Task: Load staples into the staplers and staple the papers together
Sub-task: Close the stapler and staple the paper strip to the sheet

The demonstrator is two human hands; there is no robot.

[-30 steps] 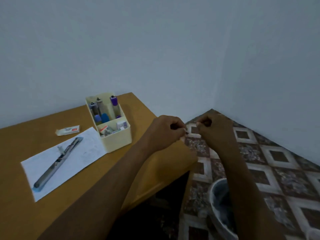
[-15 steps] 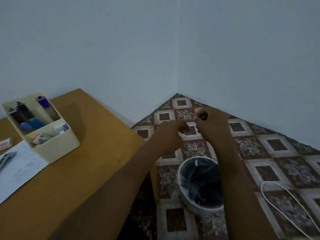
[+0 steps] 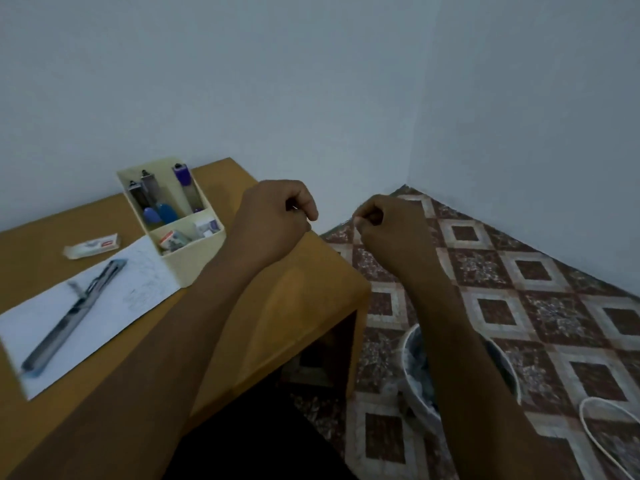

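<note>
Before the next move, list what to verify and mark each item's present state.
1. Stapler lies on the paper, seemingly opened flat for loading: ok.
2. Left hand and right hand actually pinching anything: cannot tell, too small.
3. Hands at the stapler: not ok, both raised to the right of the organizer.
4. Small white box, likely staples, on the table beside the paper: ok.
5. Bin on the floor under the right forearm: ok.

2 bare forearms end in the left hand and right hand; dark clothing covers the lap.
</note>
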